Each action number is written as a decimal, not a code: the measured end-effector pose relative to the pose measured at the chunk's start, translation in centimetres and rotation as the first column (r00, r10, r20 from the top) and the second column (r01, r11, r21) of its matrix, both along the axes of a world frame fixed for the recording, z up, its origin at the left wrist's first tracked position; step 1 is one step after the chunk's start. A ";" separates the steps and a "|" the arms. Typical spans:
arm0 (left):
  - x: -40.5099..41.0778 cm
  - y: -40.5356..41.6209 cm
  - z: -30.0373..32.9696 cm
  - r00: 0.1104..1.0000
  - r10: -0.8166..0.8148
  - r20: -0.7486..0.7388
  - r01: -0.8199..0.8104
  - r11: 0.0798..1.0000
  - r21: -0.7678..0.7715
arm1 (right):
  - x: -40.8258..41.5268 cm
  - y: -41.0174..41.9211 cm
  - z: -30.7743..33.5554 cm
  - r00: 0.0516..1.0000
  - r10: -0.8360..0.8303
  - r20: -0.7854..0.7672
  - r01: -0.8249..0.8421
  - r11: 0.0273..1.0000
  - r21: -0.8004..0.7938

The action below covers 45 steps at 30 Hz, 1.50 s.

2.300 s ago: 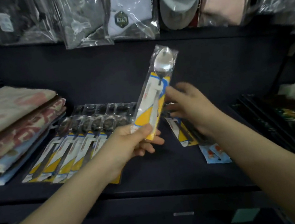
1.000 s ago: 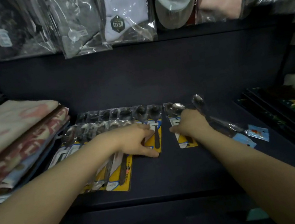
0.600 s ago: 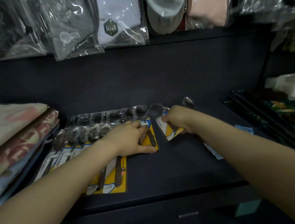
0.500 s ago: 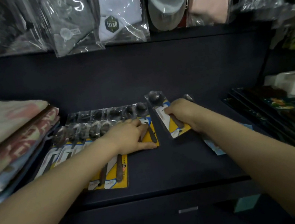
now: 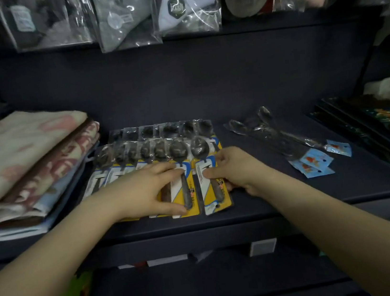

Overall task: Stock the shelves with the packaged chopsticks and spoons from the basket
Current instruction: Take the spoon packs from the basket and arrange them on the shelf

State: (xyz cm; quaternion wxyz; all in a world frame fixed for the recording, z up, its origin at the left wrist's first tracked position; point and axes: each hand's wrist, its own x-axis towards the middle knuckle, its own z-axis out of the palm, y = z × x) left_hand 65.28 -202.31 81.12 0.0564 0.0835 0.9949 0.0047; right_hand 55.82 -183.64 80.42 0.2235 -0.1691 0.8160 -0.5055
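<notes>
Two overlapping rows of packaged spoons point(image 5: 154, 151) on yellow, blue and white cards lie on the dark shelf point(image 5: 271, 202). My left hand point(image 5: 150, 191) presses flat on the cards at the right end of the front row. My right hand point(image 5: 232, 170) grips the rightmost spoon pack point(image 5: 210, 181) by its right edge, and the pack lies flat beside the row. Further right lie clear-wrapped spoons with blue tags point(image 5: 288, 144). No basket is in view.
Folded towels point(image 5: 18, 167) are stacked at the left of the shelf. Dark flat packs point(image 5: 374, 127) lean at the right. Bagged socks and caps point(image 5: 181, 4) hang above. A lower shelf point(image 5: 208, 284) sits below the front edge.
My right hand picked up a spoon pack from the right of the row, brought it left and laid it flat against the row's right end. My left hand stayed on the cards.
</notes>
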 end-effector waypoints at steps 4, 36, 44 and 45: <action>0.0 0.6 0.1 1.000 0.020 -0.008 -0.020 1.000 -0.004 | 0.9 -0.5 0.3 0.917 0.101 -0.386 0.029 0.948 0.318; -4.9 6.7 0.5 0.994 0.093 0.054 -0.093 0.996 0.006 | -11.6 5.9 0.9 0.857 0.157 -0.491 0.206 0.770 0.604; -4.9 6.5 0.5 0.992 0.108 0.070 -0.111 0.993 0.040 | -10.0 5.6 3.8 0.951 0.244 -0.190 -0.083 0.793 0.603; -4.9 6.6 0.4 0.992 0.108 0.065 -0.110 0.993 0.037 | -9.6 5.5 3.7 0.955 0.256 -0.151 -0.138 0.831 0.538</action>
